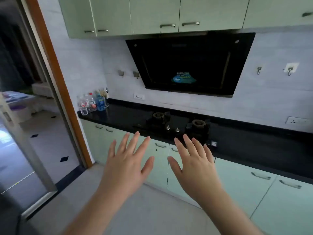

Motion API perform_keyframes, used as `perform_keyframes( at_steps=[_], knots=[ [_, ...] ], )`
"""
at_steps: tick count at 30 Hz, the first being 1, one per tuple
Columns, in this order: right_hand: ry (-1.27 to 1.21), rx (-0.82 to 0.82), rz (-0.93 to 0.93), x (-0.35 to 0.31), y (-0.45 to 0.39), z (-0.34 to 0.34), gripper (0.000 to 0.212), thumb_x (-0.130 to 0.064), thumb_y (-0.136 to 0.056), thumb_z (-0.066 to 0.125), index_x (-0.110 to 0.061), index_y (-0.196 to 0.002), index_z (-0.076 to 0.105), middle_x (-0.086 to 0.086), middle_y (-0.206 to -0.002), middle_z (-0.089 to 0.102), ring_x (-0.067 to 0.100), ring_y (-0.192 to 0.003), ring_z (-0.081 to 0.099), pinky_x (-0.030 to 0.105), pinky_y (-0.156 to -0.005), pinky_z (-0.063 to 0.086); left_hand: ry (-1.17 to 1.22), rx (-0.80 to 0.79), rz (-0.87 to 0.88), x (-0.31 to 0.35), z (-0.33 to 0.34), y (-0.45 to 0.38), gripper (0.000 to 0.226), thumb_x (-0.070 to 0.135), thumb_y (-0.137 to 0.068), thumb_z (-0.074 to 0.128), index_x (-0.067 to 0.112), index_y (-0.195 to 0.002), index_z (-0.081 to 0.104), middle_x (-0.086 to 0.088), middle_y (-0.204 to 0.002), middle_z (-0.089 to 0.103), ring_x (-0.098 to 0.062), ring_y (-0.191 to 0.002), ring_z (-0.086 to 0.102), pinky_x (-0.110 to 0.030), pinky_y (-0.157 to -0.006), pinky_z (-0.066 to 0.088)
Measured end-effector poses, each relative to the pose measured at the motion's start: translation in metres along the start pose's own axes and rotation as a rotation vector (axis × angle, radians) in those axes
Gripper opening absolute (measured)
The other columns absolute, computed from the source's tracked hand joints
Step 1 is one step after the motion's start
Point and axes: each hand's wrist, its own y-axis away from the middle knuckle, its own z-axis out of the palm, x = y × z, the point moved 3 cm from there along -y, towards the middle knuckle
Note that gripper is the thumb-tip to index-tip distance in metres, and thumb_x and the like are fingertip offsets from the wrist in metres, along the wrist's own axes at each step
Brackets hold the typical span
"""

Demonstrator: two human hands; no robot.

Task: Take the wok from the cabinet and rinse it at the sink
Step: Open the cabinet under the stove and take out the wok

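Observation:
My left hand (126, 164) and my right hand (196, 165) are held out side by side in front of me, palms down, fingers straight and spread, holding nothing. Behind them runs a row of pale green lower cabinets (156, 167) with closed doors and metal handles, under a black countertop (250, 146). More pale green cabinets (152, 14) hang above, also closed. No wok and no sink are in view.
A two-burner gas hob (177, 123) is set into the countertop under a black range hood (189, 65). Bottles and a utensil holder (94, 103) stand at the counter's left end. An open sliding doorway (32, 116) is on the left. Hooks hang on the tiled wall.

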Motion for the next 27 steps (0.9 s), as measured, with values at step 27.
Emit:
perform_keyframes(
  at_steps=[27],
  knots=[
    [0.051,-0.221,-0.284,-0.253,-0.185,0.174,0.074,-0.057,-0.090,-0.002,-0.025,-0.151,0.025,0.004,-0.159,0.023,0.025,-0.148,0.015,0.046,-0.119,0.010,0.013,-0.092,-0.324,-0.281,0.118,-0.084,0.069,0.066,-0.090,0.005,0.036,-0.149,0.026,0.001,-0.157,0.027,-0.027,-0.145,0.021,-0.050,-0.116,0.014]
  ],
)
